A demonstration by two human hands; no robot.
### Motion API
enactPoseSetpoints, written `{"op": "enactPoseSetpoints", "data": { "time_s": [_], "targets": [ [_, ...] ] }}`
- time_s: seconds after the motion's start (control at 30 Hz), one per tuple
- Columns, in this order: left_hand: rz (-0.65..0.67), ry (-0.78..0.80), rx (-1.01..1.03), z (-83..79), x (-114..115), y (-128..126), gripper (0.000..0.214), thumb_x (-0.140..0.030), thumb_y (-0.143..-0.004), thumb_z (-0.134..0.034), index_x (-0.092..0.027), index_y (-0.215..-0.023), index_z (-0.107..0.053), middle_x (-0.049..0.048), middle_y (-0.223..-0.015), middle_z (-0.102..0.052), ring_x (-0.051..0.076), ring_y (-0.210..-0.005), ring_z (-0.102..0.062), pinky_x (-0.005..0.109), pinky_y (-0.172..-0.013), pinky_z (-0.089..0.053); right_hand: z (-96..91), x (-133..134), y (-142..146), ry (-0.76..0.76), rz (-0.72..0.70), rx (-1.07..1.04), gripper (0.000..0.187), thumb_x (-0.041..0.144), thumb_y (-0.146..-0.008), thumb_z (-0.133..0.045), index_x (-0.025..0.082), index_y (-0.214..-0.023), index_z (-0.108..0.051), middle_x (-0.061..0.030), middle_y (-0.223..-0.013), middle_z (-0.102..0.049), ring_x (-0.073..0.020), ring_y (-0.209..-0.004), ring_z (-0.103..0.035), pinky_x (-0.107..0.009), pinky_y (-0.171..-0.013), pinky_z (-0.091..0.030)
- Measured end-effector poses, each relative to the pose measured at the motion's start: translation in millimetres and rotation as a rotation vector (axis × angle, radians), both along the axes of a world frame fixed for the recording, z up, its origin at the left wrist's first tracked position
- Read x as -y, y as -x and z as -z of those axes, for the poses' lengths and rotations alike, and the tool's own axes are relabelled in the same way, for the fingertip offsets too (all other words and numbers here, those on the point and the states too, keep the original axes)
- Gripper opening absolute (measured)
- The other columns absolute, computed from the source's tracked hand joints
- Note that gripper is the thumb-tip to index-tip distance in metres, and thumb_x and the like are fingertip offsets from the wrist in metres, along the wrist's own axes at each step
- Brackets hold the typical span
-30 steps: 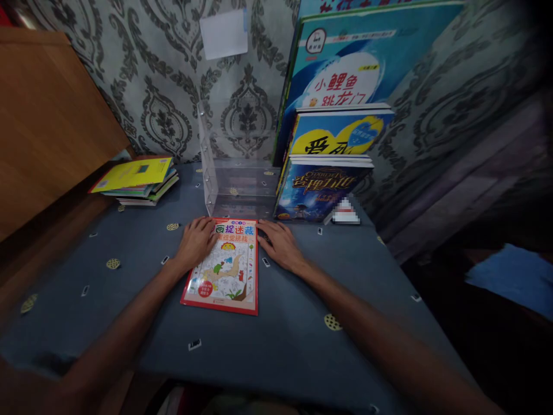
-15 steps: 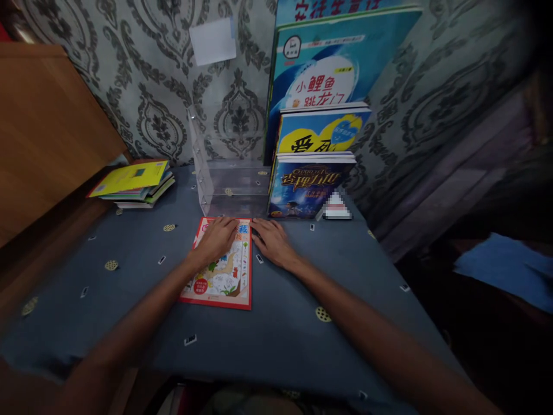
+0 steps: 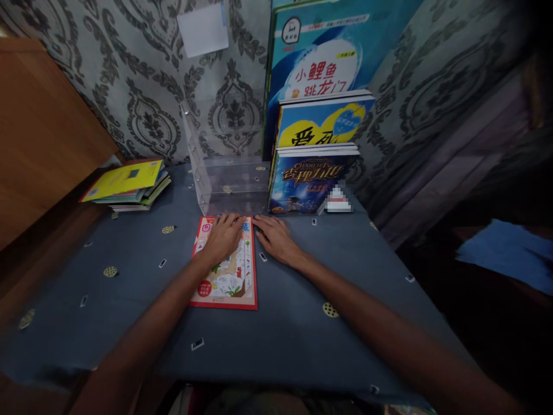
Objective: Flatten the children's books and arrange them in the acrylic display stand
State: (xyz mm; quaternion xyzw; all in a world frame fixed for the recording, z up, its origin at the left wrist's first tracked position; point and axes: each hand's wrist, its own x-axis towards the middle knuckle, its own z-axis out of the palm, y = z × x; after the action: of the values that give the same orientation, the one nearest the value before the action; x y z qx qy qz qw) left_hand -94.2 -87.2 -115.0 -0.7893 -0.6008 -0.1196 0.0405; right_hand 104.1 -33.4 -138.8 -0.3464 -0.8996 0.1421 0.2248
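A red-bordered picture book point(image 3: 233, 293) with a drawn scene on its cover lies flat on the table. My left hand point(image 3: 223, 235) rests palm down on the upper part of that cover, fingers stretched out, hiding part of the title. Beside the book's upper right corner, my right hand point(image 3: 276, 237) lies on the cloth with fingers extended; whether its fingertips touch the book's edge I cannot tell. Just beyond both hands stands a clear tiered rack point(image 3: 233, 202). Its right side holds upright books, with a dark blue book point(image 3: 302, 187) in front.
A blue cloth with small prints covers the table point(image 3: 142, 323). At the back left lies a stack of books point(image 3: 129, 181), yellow on top, near a wooden panel point(image 3: 47, 121). A blurred white triangular item point(image 3: 338, 200) stands right of the rack. Blue fabric point(image 3: 505, 253) lies far right.
The view has tilted slightly. My left hand has shifted a little to the right on the cover, showing more of the title's left end. My right hand stays by the book's corner.
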Motion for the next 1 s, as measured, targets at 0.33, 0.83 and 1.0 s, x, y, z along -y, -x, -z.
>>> {"op": "enactPoseSetpoints", "data": {
  "time_s": [0.33, 0.83, 1.0],
  "targets": [
    [0.036, -0.024, -0.027, 0.3, -1.9, 2.5, 0.043, -0.023, -0.103, -0.037, -0.021, -0.142, -0.055, 0.0140, -0.135, -0.059, 0.031, -0.118, -0.051, 0.051, -0.101, -0.042, -1.7, -0.7, -0.9, -0.010, 0.009, -0.006, 0.044, 0.018, -0.098, -0.046, 0.016, -0.138, -0.063, -0.0139, -0.146, -0.060, -0.0285, -0.138, -0.053, -0.052, -0.115, -0.041],
    [0.093, -0.019, 0.078, -1.2, -2.4, 4.6, 0.038, -0.033, -0.105, -0.041, -0.024, -0.137, -0.060, 0.0100, -0.138, -0.061, 0.029, -0.127, -0.050, 0.049, -0.107, -0.039, -1.9, -2.3, 1.3, -0.028, 0.036, -0.025, 0.043, 0.015, -0.095, -0.047, 0.016, -0.133, -0.067, -0.0141, -0.140, -0.065, -0.0287, -0.133, -0.058, -0.051, -0.113, -0.044],
    [0.127, -0.003, 0.067, -0.6, -1.9, 4.6, 0.038, -0.033, -0.105, -0.042, -0.025, -0.138, -0.059, 0.0080, -0.144, -0.061, 0.028, -0.134, -0.050, 0.051, -0.111, -0.035, -1.7, -2.5, -0.3, -0.016, -0.006, -0.090, 0.046, 0.014, -0.095, -0.045, 0.018, -0.136, -0.065, -0.0123, -0.139, -0.066, -0.0270, -0.130, -0.060, -0.049, -0.111, -0.046]
  ]
}}
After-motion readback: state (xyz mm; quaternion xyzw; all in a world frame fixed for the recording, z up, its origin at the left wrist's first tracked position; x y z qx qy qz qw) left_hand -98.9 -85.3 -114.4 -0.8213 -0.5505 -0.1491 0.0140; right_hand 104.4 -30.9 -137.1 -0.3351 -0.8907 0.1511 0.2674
